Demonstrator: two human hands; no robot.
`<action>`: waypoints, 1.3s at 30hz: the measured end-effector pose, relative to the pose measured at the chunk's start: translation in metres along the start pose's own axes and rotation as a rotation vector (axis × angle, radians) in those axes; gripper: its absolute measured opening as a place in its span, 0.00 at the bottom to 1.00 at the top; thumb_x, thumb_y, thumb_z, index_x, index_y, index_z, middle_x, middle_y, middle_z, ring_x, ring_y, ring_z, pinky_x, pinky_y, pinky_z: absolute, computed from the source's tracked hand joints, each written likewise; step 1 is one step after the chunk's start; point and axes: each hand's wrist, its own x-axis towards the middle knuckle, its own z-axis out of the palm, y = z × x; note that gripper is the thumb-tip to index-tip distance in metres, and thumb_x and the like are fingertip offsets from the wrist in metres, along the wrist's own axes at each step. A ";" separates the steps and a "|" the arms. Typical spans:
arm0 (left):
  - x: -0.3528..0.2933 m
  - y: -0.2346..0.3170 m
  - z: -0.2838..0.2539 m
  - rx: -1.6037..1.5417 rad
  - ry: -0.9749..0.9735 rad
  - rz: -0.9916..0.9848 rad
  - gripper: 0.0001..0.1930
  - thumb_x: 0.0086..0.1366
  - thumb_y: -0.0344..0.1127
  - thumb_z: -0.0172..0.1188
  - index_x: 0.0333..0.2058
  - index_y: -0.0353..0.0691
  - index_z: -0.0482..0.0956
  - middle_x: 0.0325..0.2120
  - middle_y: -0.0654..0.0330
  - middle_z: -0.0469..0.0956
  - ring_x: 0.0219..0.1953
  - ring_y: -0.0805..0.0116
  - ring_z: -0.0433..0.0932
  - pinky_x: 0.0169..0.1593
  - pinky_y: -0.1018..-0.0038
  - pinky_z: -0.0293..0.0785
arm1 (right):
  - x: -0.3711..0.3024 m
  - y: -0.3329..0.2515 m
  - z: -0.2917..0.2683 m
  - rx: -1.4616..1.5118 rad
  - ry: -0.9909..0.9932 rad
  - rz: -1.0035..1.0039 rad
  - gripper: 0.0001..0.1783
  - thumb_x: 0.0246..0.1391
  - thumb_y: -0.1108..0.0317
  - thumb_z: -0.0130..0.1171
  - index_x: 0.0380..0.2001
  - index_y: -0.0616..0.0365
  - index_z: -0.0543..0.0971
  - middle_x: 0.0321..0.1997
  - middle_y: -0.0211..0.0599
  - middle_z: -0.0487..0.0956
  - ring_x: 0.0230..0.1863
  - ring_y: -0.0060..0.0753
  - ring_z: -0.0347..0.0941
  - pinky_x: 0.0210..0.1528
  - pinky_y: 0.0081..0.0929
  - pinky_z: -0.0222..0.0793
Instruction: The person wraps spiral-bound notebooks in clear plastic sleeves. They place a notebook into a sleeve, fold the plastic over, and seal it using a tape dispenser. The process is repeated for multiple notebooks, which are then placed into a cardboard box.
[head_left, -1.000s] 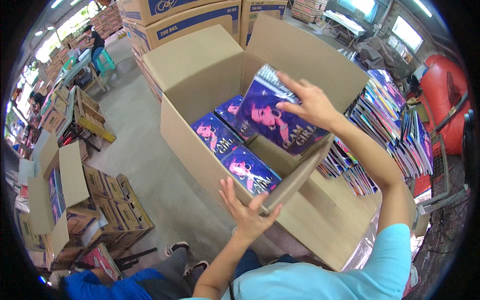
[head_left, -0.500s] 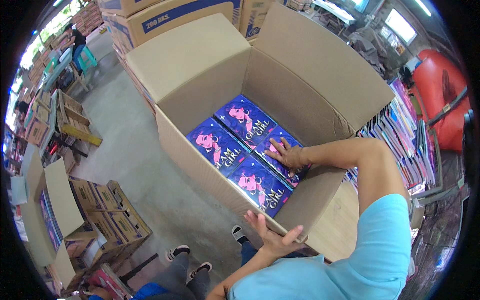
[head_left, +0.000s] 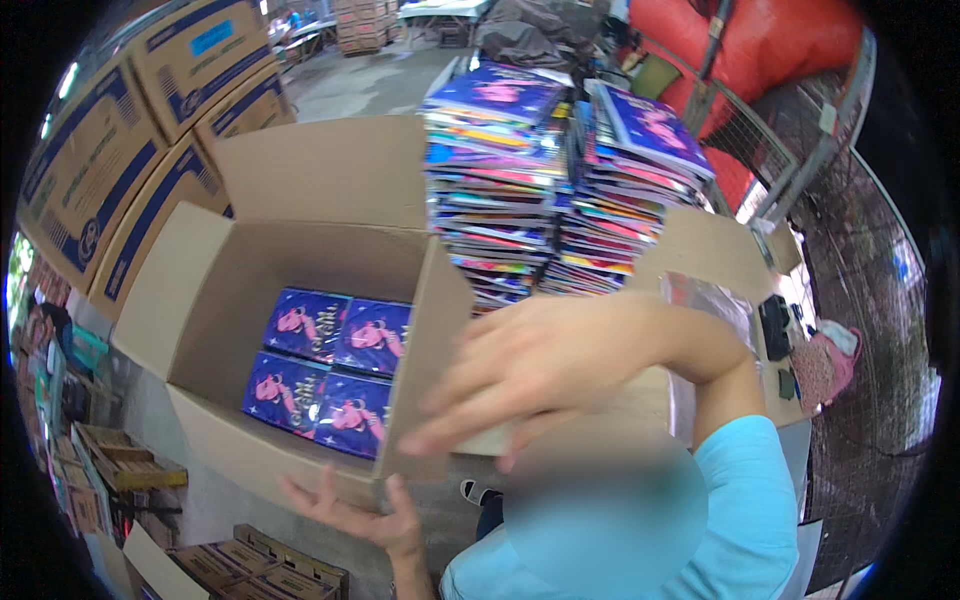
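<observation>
An upright cardboard carton (head_left: 275, 450) stands in front of me with its flaps up. Inside lie purple notebooks (head_left: 290, 390) in two rows of two, each cover with a pink figure. My left hand (head_left: 355, 520) rests at the carton's near edge, fingers spread, holding nothing. Outside the carton, by its right wall, my right hand (head_left: 530, 370) is blurred by motion; its fingers are stretched out and no object shows in them. It hides part of the tabletop behind.
Two tall stacks of notebooks (head_left: 500, 190) stand beyond my right hand. Closed cartons (head_left: 90, 180) are piled at far left. A clear plastic sheet (head_left: 705, 300) and a black object (head_left: 775, 325) lie on the table at right. Red sacks (head_left: 780, 60) are behind a mesh frame.
My right hand has left the notebooks inside the carton and moved out past its right wall. The view has swung right, bringing the notebook stacks into the middle. My left hand stays at the carton's edge.
</observation>
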 end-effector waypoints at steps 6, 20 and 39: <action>0.042 0.164 0.124 -1.074 -0.303 0.071 0.22 0.58 0.38 0.60 0.49 0.35 0.68 0.48 0.49 0.70 0.53 0.56 0.71 0.59 0.58 0.65 | -0.252 -0.005 -0.057 -0.045 1.514 0.643 0.24 0.52 0.66 0.63 0.52 0.61 0.75 0.46 0.40 0.78 0.48 0.26 0.73 0.52 0.26 0.67; 0.171 0.260 0.387 -0.156 -1.062 -0.382 0.44 0.56 0.71 0.52 0.60 0.41 0.64 0.60 0.47 0.62 0.62 0.48 0.60 0.59 0.45 0.59 | -0.363 0.139 -0.092 0.574 1.462 1.214 0.52 0.40 0.35 0.66 0.59 0.59 0.61 0.58 0.55 0.66 0.57 0.59 0.65 0.48 0.73 0.59; 0.173 0.290 0.405 -0.432 -1.328 -0.351 0.28 0.53 0.64 0.62 0.38 0.44 0.80 0.31 0.61 0.82 0.30 0.71 0.81 0.38 0.71 0.78 | -0.384 0.139 -0.086 1.158 1.468 0.777 0.18 0.54 0.67 0.60 0.46 0.66 0.72 0.42 0.49 0.79 0.39 0.40 0.79 0.42 0.38 0.79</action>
